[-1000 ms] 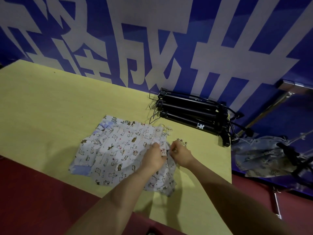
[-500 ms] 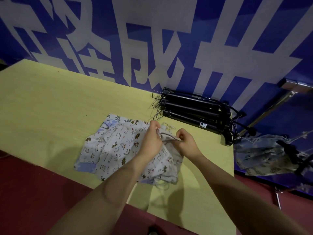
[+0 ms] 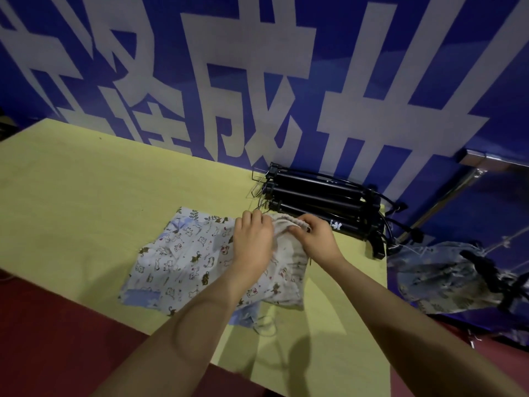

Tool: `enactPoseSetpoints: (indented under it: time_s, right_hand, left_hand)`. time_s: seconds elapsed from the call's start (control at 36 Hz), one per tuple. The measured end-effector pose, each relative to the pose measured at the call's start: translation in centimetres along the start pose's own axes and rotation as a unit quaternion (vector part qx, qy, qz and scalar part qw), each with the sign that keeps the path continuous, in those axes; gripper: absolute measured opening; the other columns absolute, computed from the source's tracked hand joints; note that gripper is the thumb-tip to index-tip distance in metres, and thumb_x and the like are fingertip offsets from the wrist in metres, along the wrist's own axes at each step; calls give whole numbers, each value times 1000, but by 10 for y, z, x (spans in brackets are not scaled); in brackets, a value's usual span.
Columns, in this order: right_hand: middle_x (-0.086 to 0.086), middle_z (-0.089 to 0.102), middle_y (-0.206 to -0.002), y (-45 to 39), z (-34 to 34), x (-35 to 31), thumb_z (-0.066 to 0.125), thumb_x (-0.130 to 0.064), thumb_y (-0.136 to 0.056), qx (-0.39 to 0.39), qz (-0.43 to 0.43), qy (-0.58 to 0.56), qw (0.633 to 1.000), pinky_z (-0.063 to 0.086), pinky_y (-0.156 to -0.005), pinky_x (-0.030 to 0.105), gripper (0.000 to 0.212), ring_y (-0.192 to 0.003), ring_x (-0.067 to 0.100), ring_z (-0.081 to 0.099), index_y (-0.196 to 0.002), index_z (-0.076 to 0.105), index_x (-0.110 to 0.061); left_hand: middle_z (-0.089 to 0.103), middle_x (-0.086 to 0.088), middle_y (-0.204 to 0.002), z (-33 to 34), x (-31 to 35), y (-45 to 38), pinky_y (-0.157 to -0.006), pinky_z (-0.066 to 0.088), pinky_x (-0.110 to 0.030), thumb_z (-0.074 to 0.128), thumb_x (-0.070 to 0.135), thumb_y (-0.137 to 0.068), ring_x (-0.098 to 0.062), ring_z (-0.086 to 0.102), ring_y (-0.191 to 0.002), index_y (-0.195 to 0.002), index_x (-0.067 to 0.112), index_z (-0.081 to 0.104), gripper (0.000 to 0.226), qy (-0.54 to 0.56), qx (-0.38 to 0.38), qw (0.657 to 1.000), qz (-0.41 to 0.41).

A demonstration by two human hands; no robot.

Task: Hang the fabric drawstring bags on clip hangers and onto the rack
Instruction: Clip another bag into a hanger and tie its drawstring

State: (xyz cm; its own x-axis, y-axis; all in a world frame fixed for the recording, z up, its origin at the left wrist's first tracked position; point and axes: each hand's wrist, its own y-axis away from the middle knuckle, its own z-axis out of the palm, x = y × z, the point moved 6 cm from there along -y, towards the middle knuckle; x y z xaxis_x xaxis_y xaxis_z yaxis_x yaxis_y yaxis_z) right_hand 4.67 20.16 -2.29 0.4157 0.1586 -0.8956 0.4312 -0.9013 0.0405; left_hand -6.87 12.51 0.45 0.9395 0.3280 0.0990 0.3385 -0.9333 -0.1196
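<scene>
Fingers of both the left hand (image 3: 253, 239) and the right hand (image 3: 316, 239) pinch the gathered mouth of the cream printed fabric drawstring bag (image 3: 286, 270) on the yellow desk (image 3: 86, 196); the black clip hangers (image 3: 320, 196) lie just beyond that mouth, nearer the right hand.

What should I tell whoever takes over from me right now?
Left hand and right hand both grip the gathered mouth of the top drawstring bag on the yellow table.
More printed bags lie flat under it.
Black clip hangers are stacked by the wall.
One bag already hangs at the right.
Left: clip this bag to a hanger, hang it, then the rest.
</scene>
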Motion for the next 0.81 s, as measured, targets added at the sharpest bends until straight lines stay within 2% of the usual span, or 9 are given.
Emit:
enactPoseSetpoints:
  time_s: [0.17,0.25,0.33,0.36,0.44,0.5,0.56,0.69,0.81]
  right_hand:
    - [3,65,-79,-15,-15,16,64,-13,-87,12,34,23,999,51,-69,37,5,-79,22,63,-82,63,-14]
    - [1,63,-79,-13,-15,23,59,-13,-91,-53,45,-49,996,47,-58,18,9,-72,13,59,-93,65,-7]
    - [-1,62,-88,-10,-21,38,46,-10,-96,-80,69,-88,991,42,-60,6,20,-77,7,55,-103,64,-3]
    - [1,62,-91,-12,-25,47,43,-8,-96,-61,83,-84,991,43,-65,9,22,-81,10,56,-104,64,-4]
    - [10,63,-100,-22,-31,84,42,-4,-92,-20,117,25,993,51,-77,35,25,-89,26,62,-105,63,-9]
    - [9,61,-105,-26,-28,102,42,-3,-90,-48,108,136,984,53,-75,41,28,-90,29,64,-107,63,-12]
    - [7,56,-113,-28,-22,116,43,1,-87,-97,80,218,968,54,-82,40,35,-101,26,60,-111,63,-15]
    - [5,50,-116,-27,-7,127,54,-3,-85,-184,17,277,943,47,-92,36,39,-111,23,49,-118,62,-23]
    - [4,50,-111,-29,-3,127,58,-8,-86,-188,-3,259,947,45,-91,34,28,-107,23,51,-111,64,-20]
  left_hand:
    - [42,-8,-137,8,13,-2,-97,35,-36,51,-2,-85,-30,35,-123,-135,11,37,54,-51,-65,997,12]
    - [45,-7,-136,11,14,-4,-89,44,-35,56,-1,-83,-31,37,-123,-139,16,31,64,-48,-89,995,-4]
    - [44,-9,-136,19,9,-5,-88,46,-36,60,0,-81,-33,39,-123,-143,14,23,73,-67,-113,991,-25]
    - [42,-10,-138,23,7,-6,-90,47,-36,61,1,-80,-33,39,-124,-144,14,21,77,-73,-125,989,-33]
    - [36,-12,-140,34,8,-7,-93,48,-38,68,7,-77,-33,43,-123,-144,12,19,84,-93,-162,981,-47]
    - [33,-12,-140,38,8,-6,-94,48,-38,71,10,-75,-32,44,-121,-144,12,18,87,-94,-171,979,-55]
    - [29,-13,-142,43,10,-7,-97,47,-40,71,12,-75,-32,43,-122,-144,12,18,87,-81,-174,979,-63]
    - [22,-10,-149,47,18,-11,-103,38,-33,67,5,-78,-29,34,-127,-145,9,16,85,-65,-132,987,-62]
    - [42,-5,-141,37,22,-13,-90,40,-29,64,2,-78,-24,47,-110,-140,10,38,68,-75,-30,996,-38]
